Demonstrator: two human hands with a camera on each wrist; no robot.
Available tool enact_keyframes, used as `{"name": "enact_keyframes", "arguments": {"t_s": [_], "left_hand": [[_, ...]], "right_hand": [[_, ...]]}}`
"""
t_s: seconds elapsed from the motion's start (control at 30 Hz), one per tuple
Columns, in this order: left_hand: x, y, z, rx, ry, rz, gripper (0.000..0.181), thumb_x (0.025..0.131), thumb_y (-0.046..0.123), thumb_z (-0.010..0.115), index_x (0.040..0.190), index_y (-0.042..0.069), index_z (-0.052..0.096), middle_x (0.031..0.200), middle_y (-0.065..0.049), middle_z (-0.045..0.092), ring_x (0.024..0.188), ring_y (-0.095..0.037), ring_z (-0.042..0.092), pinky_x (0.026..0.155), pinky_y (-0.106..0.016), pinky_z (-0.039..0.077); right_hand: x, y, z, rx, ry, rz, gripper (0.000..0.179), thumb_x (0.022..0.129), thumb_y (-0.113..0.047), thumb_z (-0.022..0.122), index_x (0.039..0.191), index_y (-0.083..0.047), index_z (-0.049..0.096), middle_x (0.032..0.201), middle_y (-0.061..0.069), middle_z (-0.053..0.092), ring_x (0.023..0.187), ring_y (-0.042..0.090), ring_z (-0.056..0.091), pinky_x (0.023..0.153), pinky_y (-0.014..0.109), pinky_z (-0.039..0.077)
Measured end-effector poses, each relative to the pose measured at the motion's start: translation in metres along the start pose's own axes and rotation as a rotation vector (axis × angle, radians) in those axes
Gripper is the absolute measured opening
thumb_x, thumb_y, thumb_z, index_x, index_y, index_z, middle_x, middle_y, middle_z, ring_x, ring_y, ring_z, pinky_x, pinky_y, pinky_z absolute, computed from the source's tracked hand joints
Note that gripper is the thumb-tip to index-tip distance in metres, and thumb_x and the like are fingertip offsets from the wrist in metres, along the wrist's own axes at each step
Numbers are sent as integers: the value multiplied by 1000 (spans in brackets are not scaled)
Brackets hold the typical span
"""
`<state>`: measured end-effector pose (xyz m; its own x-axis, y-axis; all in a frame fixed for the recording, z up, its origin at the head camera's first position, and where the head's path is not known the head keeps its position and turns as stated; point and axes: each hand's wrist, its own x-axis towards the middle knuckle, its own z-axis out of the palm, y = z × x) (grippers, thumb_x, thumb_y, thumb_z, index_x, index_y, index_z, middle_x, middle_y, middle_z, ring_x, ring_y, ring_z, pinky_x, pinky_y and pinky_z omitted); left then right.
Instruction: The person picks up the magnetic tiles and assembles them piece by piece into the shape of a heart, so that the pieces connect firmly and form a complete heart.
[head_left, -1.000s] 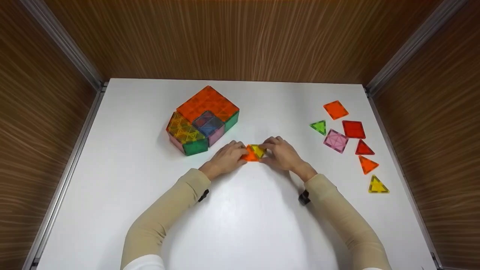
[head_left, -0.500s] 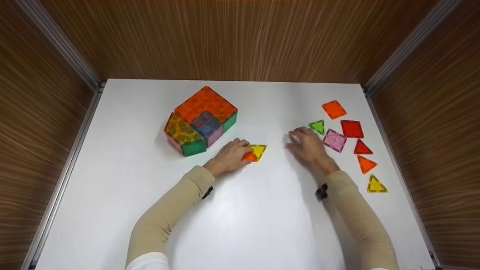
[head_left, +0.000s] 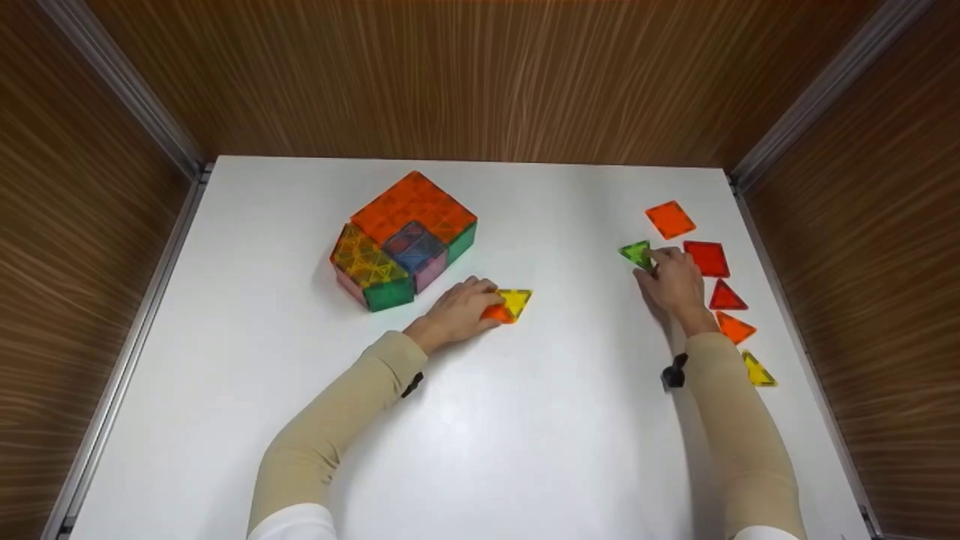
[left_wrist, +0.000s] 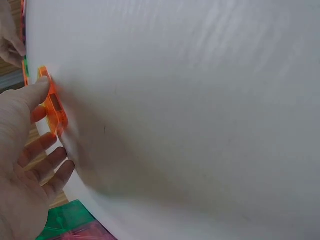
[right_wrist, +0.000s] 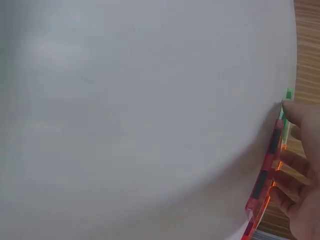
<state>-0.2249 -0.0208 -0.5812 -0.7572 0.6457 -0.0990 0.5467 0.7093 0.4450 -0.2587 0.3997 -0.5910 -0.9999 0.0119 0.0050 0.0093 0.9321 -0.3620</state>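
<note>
My left hand [head_left: 457, 311] pinches an orange triangular magnetic tile [head_left: 500, 314] between thumb and index finger, low over the white table. Against it lies a yellow triangular tile [head_left: 517, 301], whose left part the fingers cover. In the left wrist view the thumb presses the near face of the orange tile [left_wrist: 56, 107], and the other fingers spread loosely. On the right, my right hand [head_left: 679, 283] pinches the right corner of a green triangular tile [head_left: 634, 253]. The right wrist view shows the thumb on the green tile [right_wrist: 287, 120], beside a pink square tile [right_wrist: 264, 170].
A block of joined tiles, with an orange top [head_left: 412, 206], stands left of centre. Along the right lie an orange square [head_left: 670, 220], a red square [head_left: 708, 259], a red triangle [head_left: 726, 295], an orange triangle [head_left: 735, 328] and a yellow triangle [head_left: 760, 370]. Wood-grain walls enclose the table.
My right hand has left the yellow tile, moved right and taken hold of the green triangular tile, now covering the pink square in the head view. The left hand stays at the orange tile.
</note>
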Motion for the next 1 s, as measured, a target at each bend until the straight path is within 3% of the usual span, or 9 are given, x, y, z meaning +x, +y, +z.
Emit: {"name": "enact_keyframes", "arguments": {"t_s": [0.3,0.5,0.67,0.83,1.0], "left_hand": [[-4,-1,-1,-6,-16,-29,45,104,37,68,142,14,66,153,-13,54,142,-38,49,122,-54,42],[-5,-2,0,-1,5,-11,44,104,37,67,141,13,67,149,-12,56,131,-32,53,114,-49,48],[-5,-4,0,1,24,-3,41,104,36,68,139,14,68,146,-11,58,129,-31,54,111,-48,50],[-4,-3,0,10,8,-8,43,104,36,68,140,14,67,148,-12,57,131,-33,53,115,-49,48],[-5,-3,1,6,31,13,42,102,35,70,138,12,69,145,-14,59,129,-34,54,113,-49,49]], "right_hand": [[6,3,0,-49,-17,-12,46,105,-24,64,146,-4,61,143,30,56,124,49,49,106,63,42],[2,-10,5,-54,24,-47,39,103,-23,66,137,-4,69,137,28,62,121,47,53,100,63,47],[-6,-27,9,-80,6,-113,37,102,-25,68,133,-5,72,134,25,65,120,46,56,100,63,48],[-16,-43,15,-32,-13,-186,35,101,-24,70,130,-4,74,127,23,70,117,43,59,104,60,48],[-29,-64,22,-19,0,-274,32,97,-25,75,123,-7,78,117,19,74,108,39,63,92,52,53]]}}
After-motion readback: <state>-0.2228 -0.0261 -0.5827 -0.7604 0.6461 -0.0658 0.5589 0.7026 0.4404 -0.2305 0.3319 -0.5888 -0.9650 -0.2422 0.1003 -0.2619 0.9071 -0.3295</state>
